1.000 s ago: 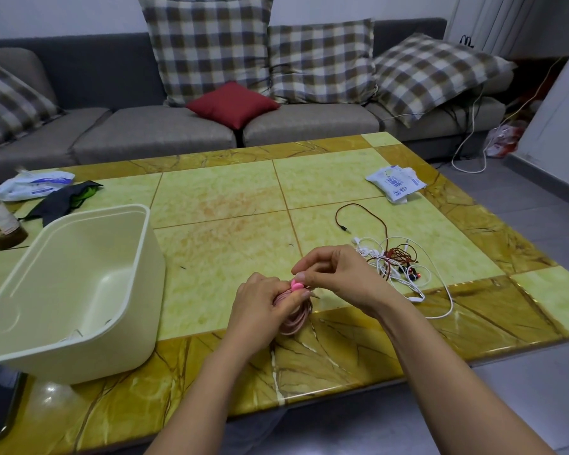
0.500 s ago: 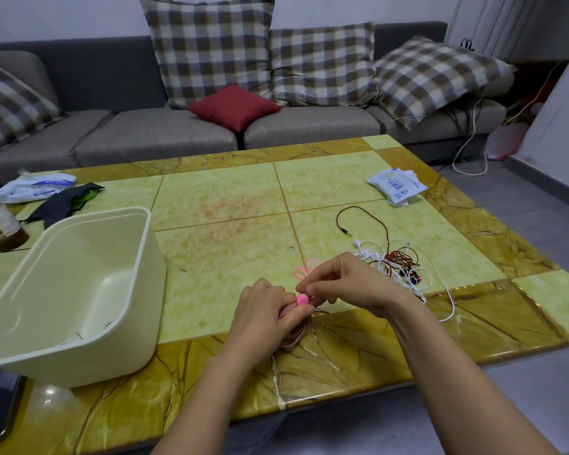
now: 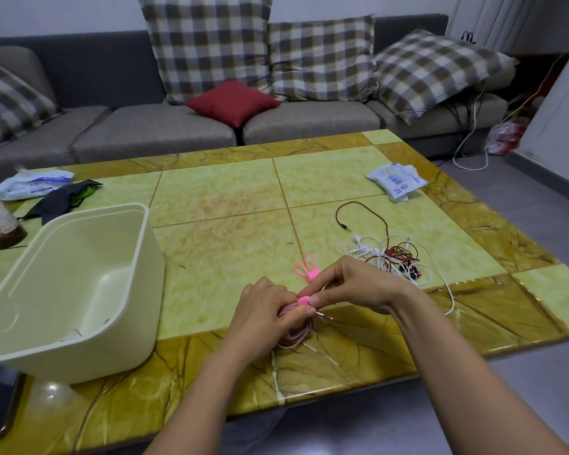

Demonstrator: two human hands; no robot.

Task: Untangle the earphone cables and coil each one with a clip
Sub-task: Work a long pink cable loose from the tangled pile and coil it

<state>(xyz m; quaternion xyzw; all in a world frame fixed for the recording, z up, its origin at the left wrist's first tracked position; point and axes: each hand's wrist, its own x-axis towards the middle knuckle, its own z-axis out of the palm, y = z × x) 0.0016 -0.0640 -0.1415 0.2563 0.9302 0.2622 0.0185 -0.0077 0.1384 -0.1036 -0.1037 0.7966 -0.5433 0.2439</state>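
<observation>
The coiled pink earphone cable lies at the table's six-o'clock edge, gripped in the curled left hand. From two o'clock, the right hand pinches the pink rabbit-ear clip onto it. The clip seems half-fastened, so closing it comes next. The white-and-red earphone tangle waits at three o'clock.

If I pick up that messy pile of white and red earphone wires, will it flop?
Probably floppy: the tangle of white and red earphone cables lies in thin loose loops. It would likely lift as one clump, since the strands cross each other, with the red plug end dangling.
</observation>
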